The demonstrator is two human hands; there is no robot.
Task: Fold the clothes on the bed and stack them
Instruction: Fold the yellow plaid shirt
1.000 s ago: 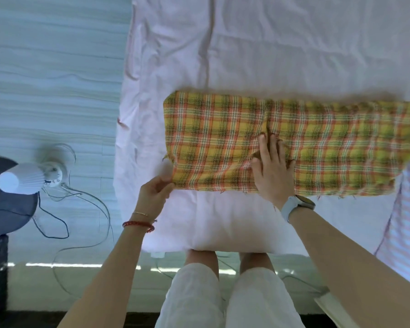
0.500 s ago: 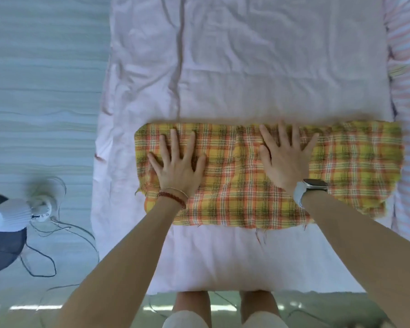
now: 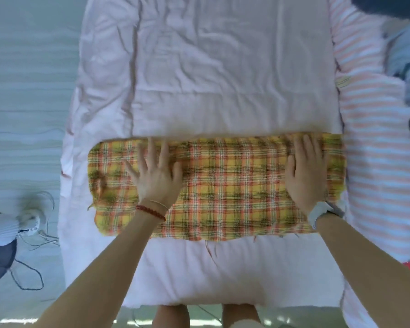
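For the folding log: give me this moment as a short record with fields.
cloth: plaid cloth, folded into a long strip, lying flat across the bed
left hand: left hand flat on the cloth's left part, fingers spread
right hand: right hand flat near the cloth's right end
beside bed: striped fabric to the right; fan on the floor to the left
fold state: not yet stacked

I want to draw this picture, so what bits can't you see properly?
- Head view: the left hand has blurry fingertips; it is moving.
- The plaid cloth is folded, so what kind of clothing it is stays hidden.
- The striped fabric and the blue and dark things beyond it run off the right edge.
- The fan is cut by the left edge.
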